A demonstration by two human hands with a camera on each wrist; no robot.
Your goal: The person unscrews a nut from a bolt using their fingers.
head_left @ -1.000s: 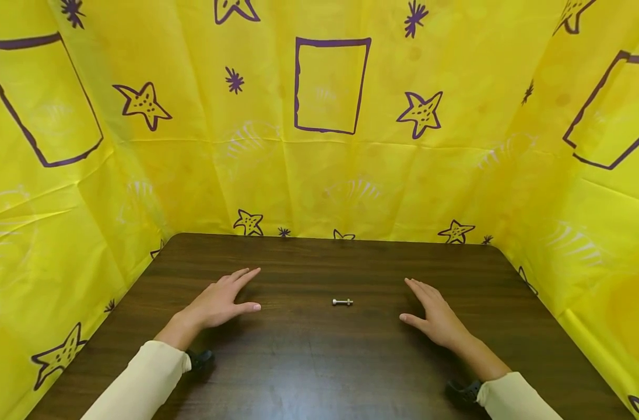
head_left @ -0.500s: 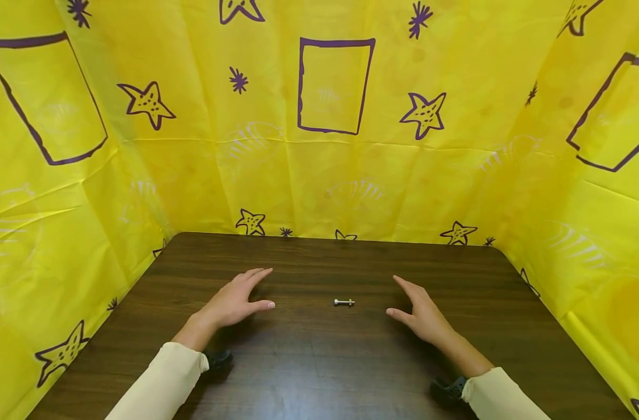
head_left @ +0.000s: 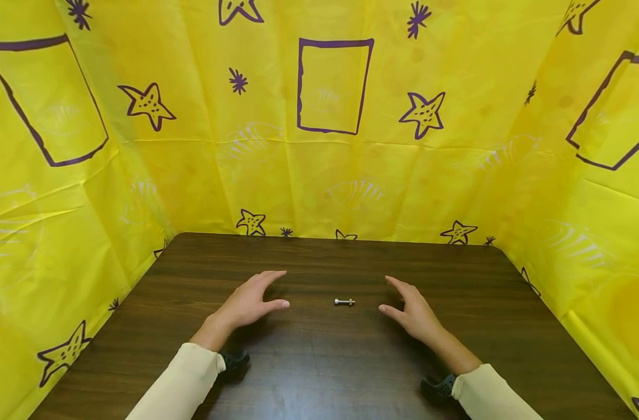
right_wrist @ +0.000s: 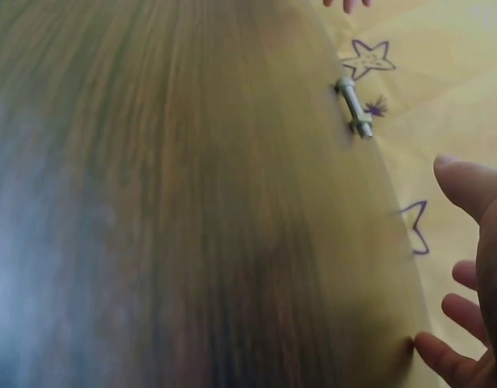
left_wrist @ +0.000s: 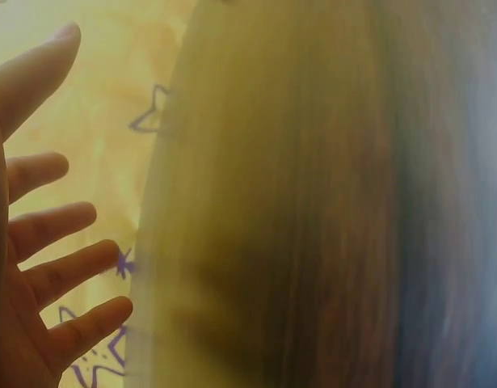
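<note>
A small silver bolt with a nut threaded near its end (head_left: 344,302) lies on its side on the dark wooden table (head_left: 319,361). To its left, in the head view, is my left hand (head_left: 248,303), fingers extended and thumb apart, holding nothing. My right hand (head_left: 414,309) is to the bolt's right, its fingers spread and holding nothing. Neither hand touches the bolt. In the right wrist view the bolt (right_wrist: 355,109) shows clearly beyond the thumb. The left wrist view shows the left hand's spread fingers (left_wrist: 58,271) and no bolt.
Yellow cloth (head_left: 319,175) with purple starfish and frame drawings hangs behind the table and along both sides. A dark strap (head_left: 235,360) sits at the left wrist and another dark strap (head_left: 438,386) at the right. Both sleeves are cream.
Both hands have moved inward, the left one rightward and the right one leftward, narrowing the gap to the bolt. The bolt stays where it lay on the table.
</note>
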